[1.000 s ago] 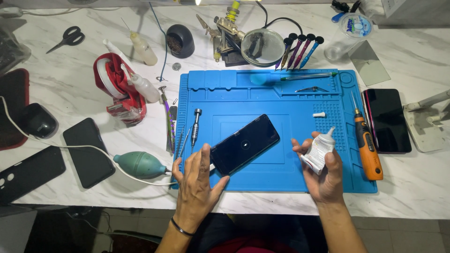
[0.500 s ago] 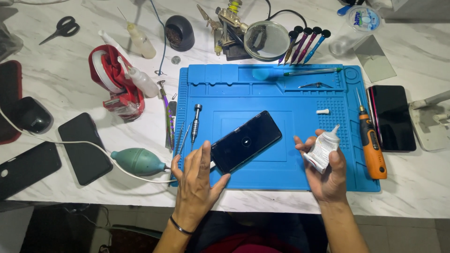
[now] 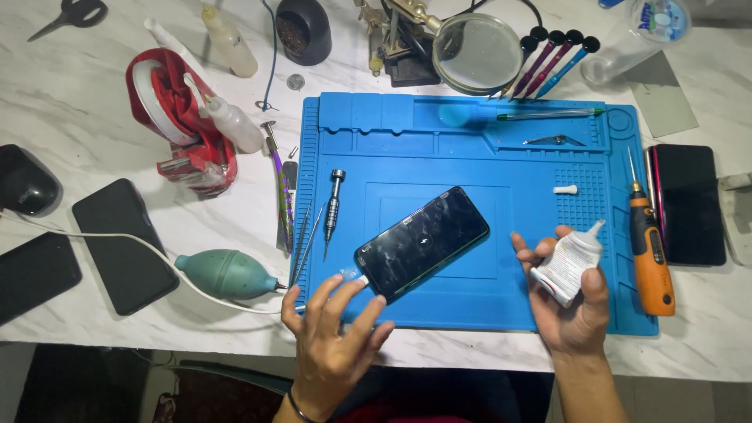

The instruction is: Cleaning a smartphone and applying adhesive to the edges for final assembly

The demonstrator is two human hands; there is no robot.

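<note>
Left hand: the left hand (image 3: 333, 348) rises from the near edge of the desk (image 3: 102, 94), palm down, fingers spread loose, the grip wide and holding nothing; its fingertips lie just short of the phone's near corner.
Right hand: the right hand (image 3: 572, 309) is raised palm up, its grip wrapped round a small white glue tube (image 3: 570, 262) with the nozzle tilted up and away to the right.
Phone: the black smartphone (image 3: 423, 243) lies slantwise, screen up, on the blue repair mat (image 3: 470, 149), between the two hands and clear of the tube.
Cable: a white cable (image 3: 141, 247) meets the phone's near-left end.
Beside the mat: an orange electric screwdriver (image 3: 652, 251) lies right of the tube.
</note>
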